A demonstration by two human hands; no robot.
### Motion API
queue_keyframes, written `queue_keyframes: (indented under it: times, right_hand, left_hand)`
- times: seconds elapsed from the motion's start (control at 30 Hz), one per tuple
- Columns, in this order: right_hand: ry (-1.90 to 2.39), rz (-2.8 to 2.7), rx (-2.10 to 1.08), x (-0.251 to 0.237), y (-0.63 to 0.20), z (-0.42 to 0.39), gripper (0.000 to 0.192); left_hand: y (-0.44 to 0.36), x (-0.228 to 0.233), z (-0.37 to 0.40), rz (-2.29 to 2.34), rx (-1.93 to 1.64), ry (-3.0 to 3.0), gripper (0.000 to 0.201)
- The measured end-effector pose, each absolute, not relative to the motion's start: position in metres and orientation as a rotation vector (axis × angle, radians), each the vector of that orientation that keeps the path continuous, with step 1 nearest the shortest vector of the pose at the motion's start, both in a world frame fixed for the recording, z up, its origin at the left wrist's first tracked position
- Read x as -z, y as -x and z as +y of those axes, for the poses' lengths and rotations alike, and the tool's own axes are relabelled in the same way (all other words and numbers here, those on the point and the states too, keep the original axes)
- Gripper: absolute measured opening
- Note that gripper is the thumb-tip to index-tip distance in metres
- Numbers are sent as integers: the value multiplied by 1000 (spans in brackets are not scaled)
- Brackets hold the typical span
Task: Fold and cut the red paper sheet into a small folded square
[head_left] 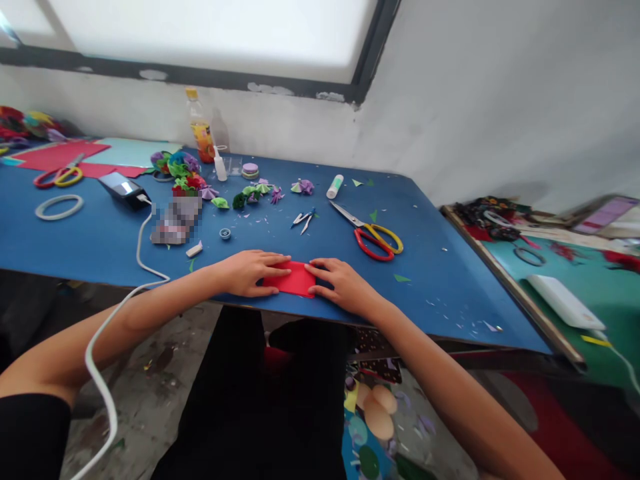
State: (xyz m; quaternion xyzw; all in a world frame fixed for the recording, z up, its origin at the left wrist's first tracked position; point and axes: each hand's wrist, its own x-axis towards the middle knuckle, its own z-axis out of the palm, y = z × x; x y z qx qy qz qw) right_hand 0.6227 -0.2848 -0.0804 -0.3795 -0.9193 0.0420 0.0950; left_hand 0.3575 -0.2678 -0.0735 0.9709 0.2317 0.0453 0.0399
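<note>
Head view: red paper [296,279] under both hands' fingers [277,265].

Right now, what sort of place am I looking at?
Probably a paper-craft workspace. Both hands press a red paper piece flat on a blue table; red-and-yellow scissors, a glue stick and small folded paper flowers lie around it.

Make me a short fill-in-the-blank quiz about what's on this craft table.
1. Both hands, left hand and right hand, press flat on a ____ piece of paper.
2. The scissors beyond the right hand have red and ____ handles.
3. The table top is ____.

Missing words: red; yellow; blue
</note>
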Motion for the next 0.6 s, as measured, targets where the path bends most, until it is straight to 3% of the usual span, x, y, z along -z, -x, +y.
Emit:
queue_keyframes:
  times: [0.6]
  right_hand:
    - [1194, -2714, 5, 82, -615, -295, 45]
  left_hand:
    - [-354, 71, -267, 676, -180, -2904, 46]
